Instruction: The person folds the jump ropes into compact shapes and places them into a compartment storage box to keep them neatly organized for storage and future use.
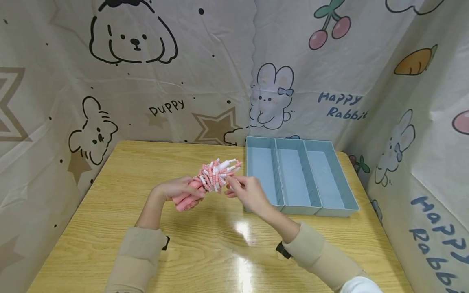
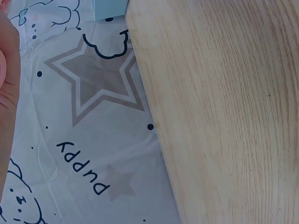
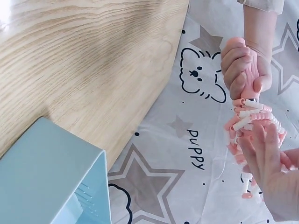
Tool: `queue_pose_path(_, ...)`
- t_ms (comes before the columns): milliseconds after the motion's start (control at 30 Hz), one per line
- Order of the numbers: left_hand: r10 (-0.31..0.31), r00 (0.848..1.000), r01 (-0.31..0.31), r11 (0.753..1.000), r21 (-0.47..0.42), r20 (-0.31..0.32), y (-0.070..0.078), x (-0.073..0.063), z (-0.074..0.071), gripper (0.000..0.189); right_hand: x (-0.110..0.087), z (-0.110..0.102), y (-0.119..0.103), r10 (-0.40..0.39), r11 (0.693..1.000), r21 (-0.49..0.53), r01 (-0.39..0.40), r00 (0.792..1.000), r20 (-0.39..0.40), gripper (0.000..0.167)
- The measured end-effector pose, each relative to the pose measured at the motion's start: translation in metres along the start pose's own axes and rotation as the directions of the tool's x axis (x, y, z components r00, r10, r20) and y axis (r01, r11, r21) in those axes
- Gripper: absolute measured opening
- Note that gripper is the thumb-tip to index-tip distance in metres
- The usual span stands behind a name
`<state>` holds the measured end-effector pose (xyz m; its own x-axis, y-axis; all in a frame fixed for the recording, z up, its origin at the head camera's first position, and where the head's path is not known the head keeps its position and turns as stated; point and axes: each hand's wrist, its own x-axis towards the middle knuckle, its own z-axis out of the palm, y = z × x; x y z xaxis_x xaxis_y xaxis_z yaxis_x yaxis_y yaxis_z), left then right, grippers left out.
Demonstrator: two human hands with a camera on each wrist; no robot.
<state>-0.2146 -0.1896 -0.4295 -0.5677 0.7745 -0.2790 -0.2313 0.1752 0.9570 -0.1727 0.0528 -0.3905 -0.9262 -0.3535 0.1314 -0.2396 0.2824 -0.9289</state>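
Note:
A beaded jump rope in pink and white is bunched into a bundle, its pink handles side by side. My left hand grips the handles, fingers wrapped round them in the right wrist view. At the other side of the bundle, my right hand pinches at the beaded strands with thumb and fingertips. Several loops stick out past the right fingers. The left wrist view catches just a strip of the left hand at its edge; the rope is mostly outside it.
A light blue tray with three long compartments stands on the wooden table, right of and behind the hands. Patterned cloth hangs at the back and both sides of the table.

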Motion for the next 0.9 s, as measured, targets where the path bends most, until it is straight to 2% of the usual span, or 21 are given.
queue_pose_path(133,0.003,1.000,-0.003,1.000,0.002,0.012,0.000,0.001,0.001,0.015,0.003,0.003,0.014,-0.115,0.990,-0.087,0.108,0.989,-0.091,0.029)
queue_pose_path(267,0.006,1.000,-0.006,1.000,-0.002,0.027,0.002,0.002,0.002,0.014,0.002,0.004,0.015,-0.248,0.962,-0.162,0.221,0.954,-0.167,0.020)
queue_pose_path(333,-0.001,0.999,0.001,1.000,-0.007,0.032,0.004,0.002,0.003,0.014,0.002,0.005,0.015,-0.316,0.940,-0.195,0.279,0.928,-0.198,0.015)
queue_pose_path(467,-0.016,0.999,0.016,1.000,-0.013,0.030,0.005,0.003,0.004,0.013,0.002,0.006,0.016,-0.443,0.891,-0.228,0.393,0.862,-0.247,0.009)
queue_pose_path(533,-0.024,0.999,0.024,1.000,-0.017,0.023,0.005,0.004,0.004,0.013,0.003,0.006,0.017,-0.483,0.871,-0.236,0.431,0.839,-0.251,0.009)
queue_pose_path(633,-0.026,0.999,0.026,1.000,-0.017,0.021,0.005,0.004,0.004,0.013,0.005,0.005,0.017,-0.510,0.854,-0.254,0.455,0.830,-0.226,0.008)
queue_pose_path(800,-0.023,1.000,0.024,1.000,-0.014,0.016,0.004,0.004,0.004,0.014,0.006,0.004,0.016,-0.527,0.830,-0.308,0.464,0.834,-0.164,0.007)
queue_pose_path(833,-0.024,1.000,0.024,1.000,-0.010,0.014,0.004,0.003,0.004,0.015,0.006,0.004,0.017,-0.522,0.833,-0.307,0.460,0.838,-0.160,0.007)
queue_pose_path(900,-0.019,1.000,0.019,1.000,-0.004,0.007,0.004,0.002,0.004,0.016,0.006,0.003,0.017,-0.489,0.858,-0.267,0.438,0.857,-0.162,0.006)
